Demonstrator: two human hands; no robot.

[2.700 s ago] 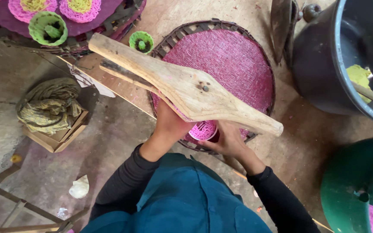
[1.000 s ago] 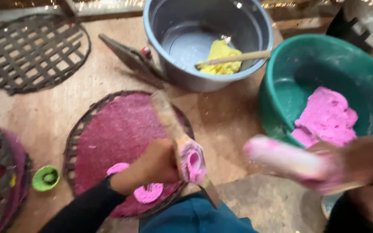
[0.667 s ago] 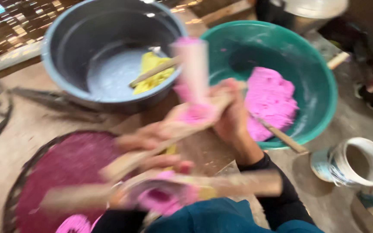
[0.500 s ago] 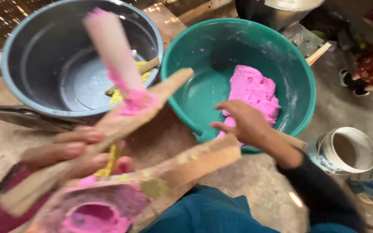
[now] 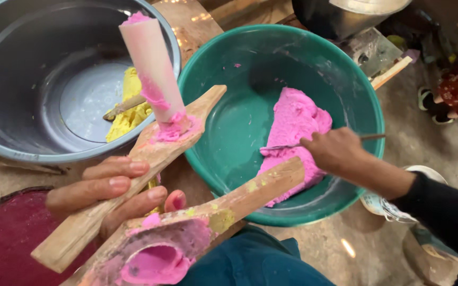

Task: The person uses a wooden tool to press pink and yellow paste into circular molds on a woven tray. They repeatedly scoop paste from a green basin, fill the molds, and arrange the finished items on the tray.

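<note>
Plainly the left hand (image 5: 113, 191) is wrapped round the hinged wooden press (image 5: 149, 212), stiff but dough-slick (best gripped at its bare handle); the right hand (image 5: 336, 151) pinches a thin tool (image 5: 371, 137) into soft, sticky pink dough (image 5: 292, 127) inside the green basin (image 5: 229, 79).

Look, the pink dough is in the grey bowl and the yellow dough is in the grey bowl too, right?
Not quite. The head view shows the pink dough in the green bowl. The yellow dough is in the grey bowl, as you said.
</note>
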